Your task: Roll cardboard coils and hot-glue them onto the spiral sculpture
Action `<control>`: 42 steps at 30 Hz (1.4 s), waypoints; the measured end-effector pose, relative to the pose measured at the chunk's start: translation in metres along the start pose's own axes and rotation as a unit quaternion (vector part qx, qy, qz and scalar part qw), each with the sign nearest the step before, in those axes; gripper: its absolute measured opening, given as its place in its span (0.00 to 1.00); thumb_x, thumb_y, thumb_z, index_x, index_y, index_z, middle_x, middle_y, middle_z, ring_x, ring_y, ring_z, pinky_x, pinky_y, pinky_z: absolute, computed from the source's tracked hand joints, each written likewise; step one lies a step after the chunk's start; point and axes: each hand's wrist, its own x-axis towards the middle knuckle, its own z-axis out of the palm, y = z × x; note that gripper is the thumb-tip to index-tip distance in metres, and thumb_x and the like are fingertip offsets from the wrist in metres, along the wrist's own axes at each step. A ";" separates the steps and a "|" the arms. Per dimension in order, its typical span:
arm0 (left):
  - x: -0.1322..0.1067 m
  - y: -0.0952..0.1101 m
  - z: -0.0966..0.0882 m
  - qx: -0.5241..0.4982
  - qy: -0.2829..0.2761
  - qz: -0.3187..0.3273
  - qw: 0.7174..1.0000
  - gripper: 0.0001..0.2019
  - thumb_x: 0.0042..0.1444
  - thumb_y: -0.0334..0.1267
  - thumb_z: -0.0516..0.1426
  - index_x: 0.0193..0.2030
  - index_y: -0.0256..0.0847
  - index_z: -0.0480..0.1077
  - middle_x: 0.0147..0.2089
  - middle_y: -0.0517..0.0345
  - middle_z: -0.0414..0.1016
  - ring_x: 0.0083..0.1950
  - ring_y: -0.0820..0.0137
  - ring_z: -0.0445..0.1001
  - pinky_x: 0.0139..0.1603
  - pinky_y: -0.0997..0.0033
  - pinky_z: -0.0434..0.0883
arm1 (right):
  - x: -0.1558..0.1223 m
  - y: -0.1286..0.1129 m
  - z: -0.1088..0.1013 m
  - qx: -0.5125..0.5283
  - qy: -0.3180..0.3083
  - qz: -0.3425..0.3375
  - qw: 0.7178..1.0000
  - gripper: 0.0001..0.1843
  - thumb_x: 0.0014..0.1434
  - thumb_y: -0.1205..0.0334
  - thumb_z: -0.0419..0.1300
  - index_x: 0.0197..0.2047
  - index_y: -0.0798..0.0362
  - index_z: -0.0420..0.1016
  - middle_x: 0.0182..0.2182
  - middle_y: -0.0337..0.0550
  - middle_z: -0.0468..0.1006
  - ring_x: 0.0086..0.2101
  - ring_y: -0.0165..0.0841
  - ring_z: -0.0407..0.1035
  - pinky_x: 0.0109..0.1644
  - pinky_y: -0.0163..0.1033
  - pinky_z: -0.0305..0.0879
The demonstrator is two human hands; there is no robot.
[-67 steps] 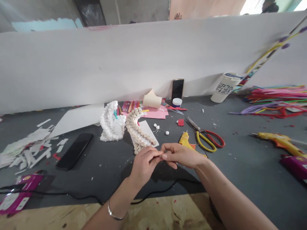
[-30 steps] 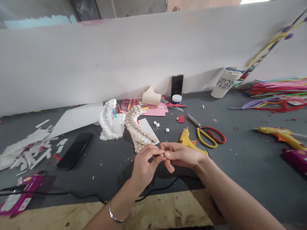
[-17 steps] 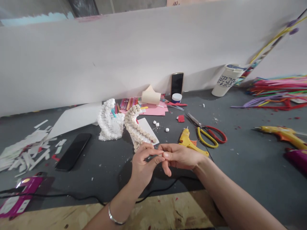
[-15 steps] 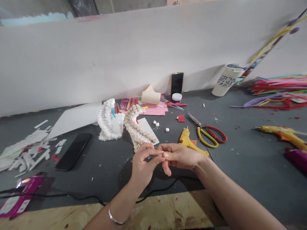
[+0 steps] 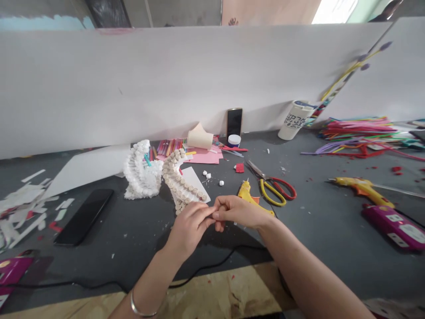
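Note:
Both hands meet at the fingertips above the near middle of the dark table. My left hand (image 5: 189,223) is pinched closed, its fingertips touching those of my right hand (image 5: 237,212), also pinched. Whatever lies between them is too small or hidden to make out. Just beyond stands a curved piece covered in beige discs (image 5: 175,181), on a white card (image 5: 195,179). Left of it is a similar curved piece of white lumps (image 5: 141,175) with a teal stick. A yellow glue gun (image 5: 247,193) lies right behind my right hand. Small white balls (image 5: 221,183) are scattered past the fingers.
Scissors (image 5: 277,188) with red and yellow handles lie to the right, near a second glue gun (image 5: 358,184) and a purple box (image 5: 395,226). A black phone (image 5: 84,217) and white paper strips (image 5: 25,208) are leftward. A tumbler (image 5: 295,120) and pipe cleaners (image 5: 358,130) stand farther back. A black cable (image 5: 212,268) runs in front.
The view has shifted to the right, so the table things sit farther left in the picture. My hands stay together, fingers slightly more folded over one another.

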 end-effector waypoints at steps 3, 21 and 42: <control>0.000 -0.001 0.000 0.029 -0.016 0.008 0.999 0.07 0.62 0.33 0.56 0.43 0.40 0.75 0.38 0.54 0.78 0.40 0.68 0.77 0.41 0.69 0.75 | -0.001 -0.002 0.001 -0.018 0.016 -0.001 1.000 0.23 0.50 0.45 0.69 0.32 0.54 0.68 0.23 0.39 0.80 0.25 0.29 0.74 0.33 0.36 0.69; -0.004 0.003 0.009 -0.092 0.056 -0.095 0.990 0.04 0.59 0.33 0.59 0.40 0.43 0.75 0.40 0.55 0.78 0.42 0.69 0.77 0.45 0.69 0.73 | -0.002 0.000 0.000 0.036 0.002 -0.028 0.999 0.17 0.54 0.50 0.68 0.31 0.55 0.70 0.25 0.42 0.81 0.26 0.28 0.74 0.33 0.33 0.70; 0.000 0.007 0.011 -0.182 0.099 -0.219 0.953 0.09 0.60 0.43 0.59 0.33 0.41 0.73 0.35 0.56 0.76 0.38 0.68 0.74 0.42 0.69 0.71 | 0.006 0.005 0.009 0.149 -0.030 0.009 0.988 0.21 0.52 0.45 0.68 0.33 0.55 0.71 0.21 0.39 0.78 0.21 0.25 0.69 0.29 0.31 0.64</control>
